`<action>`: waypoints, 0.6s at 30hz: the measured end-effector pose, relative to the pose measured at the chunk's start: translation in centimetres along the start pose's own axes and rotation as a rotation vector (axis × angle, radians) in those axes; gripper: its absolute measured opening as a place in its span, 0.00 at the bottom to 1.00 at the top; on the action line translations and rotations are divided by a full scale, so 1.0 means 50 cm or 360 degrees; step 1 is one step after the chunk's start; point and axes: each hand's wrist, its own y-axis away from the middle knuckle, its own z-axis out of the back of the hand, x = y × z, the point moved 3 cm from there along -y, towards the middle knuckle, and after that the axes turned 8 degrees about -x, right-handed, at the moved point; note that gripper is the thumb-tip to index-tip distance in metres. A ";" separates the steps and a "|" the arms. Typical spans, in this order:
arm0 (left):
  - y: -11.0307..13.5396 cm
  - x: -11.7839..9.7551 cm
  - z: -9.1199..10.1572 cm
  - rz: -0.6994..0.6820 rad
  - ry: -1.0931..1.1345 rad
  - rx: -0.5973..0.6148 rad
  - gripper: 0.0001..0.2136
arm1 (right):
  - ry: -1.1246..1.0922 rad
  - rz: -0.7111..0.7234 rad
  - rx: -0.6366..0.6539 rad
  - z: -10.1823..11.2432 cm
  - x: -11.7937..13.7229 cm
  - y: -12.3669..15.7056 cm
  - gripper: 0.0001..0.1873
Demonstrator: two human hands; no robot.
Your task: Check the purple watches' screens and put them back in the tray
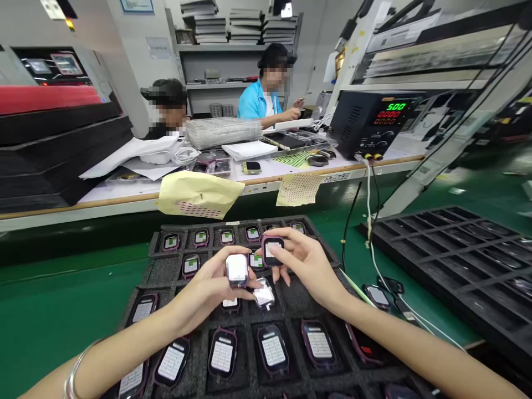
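My left hand (pixel 216 280) is closed on a smartwatch (pixel 237 270) without a strap, its screen bright white. A second device with a shiny, bright face (pixel 264 295) sits just by my left fingertips; I cannot tell whether they hold it. My right hand (pixel 305 263) grips another smartwatch (pixel 269 249), purple-rimmed, with the thumb on its lit screen. Both hands are over a black foam tray (pixel 293 296) divided into compartments. Several more lit watches lie in it, such as one at the front (pixel 223 353); some show green blocks, others white grids.
A second foam tray (pixel 436 266) is on the right, with cables (pixel 399 305) running between. Behind is a bench (pixel 257 180) with a power supply (pixel 366 124), papers and plastic trays. Black foam trays (pixel 50 149) are stacked at left. Two people (pixel 260 105) sit beyond the bench.
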 end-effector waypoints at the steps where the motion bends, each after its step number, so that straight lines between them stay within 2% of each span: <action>1: -0.002 0.001 0.003 0.0006 0.0046 0.0006 0.23 | -0.0006 -0.0029 0.0024 0.000 -0.004 0.003 0.15; 7: -0.015 -0.010 0.016 -0.0085 0.0052 -0.0087 0.19 | -0.0128 -0.0145 0.0228 -0.002 0.000 0.024 0.29; 13: -0.015 -0.009 0.022 -0.0075 -0.0064 -0.0175 0.20 | -0.0151 -0.0093 0.0172 0.001 -0.001 0.031 0.16; 18: -0.009 0.008 0.018 -0.0085 -0.0051 -0.0112 0.20 | -0.0059 -0.0091 0.0094 0.005 -0.011 0.029 0.12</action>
